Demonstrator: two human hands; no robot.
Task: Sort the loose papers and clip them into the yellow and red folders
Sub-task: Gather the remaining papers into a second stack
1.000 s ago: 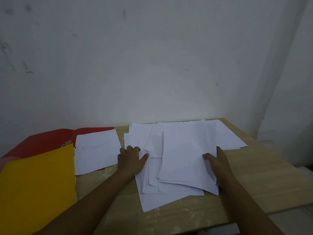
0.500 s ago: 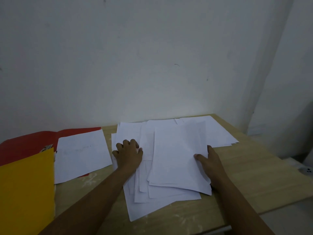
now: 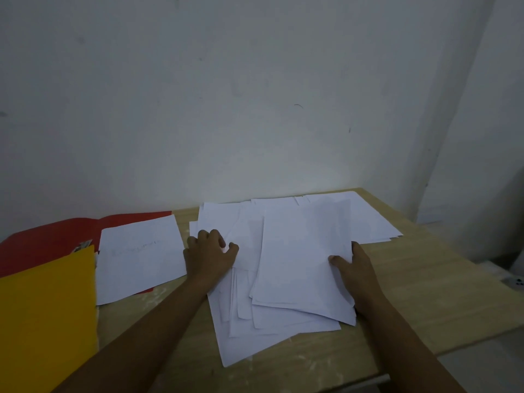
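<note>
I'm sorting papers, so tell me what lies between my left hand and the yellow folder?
In the head view, one separate white sheet lies between the left hand and yellow folder, partly on the red folder.

The surface [image 3: 411,293] at lower right is pale wood, matt and scuffed. The loose papers [image 3: 300,256] are thin, smooth white sheets. The yellow folder [image 3: 45,316] and red folder [image 3: 51,236] look like matt card.
</note>
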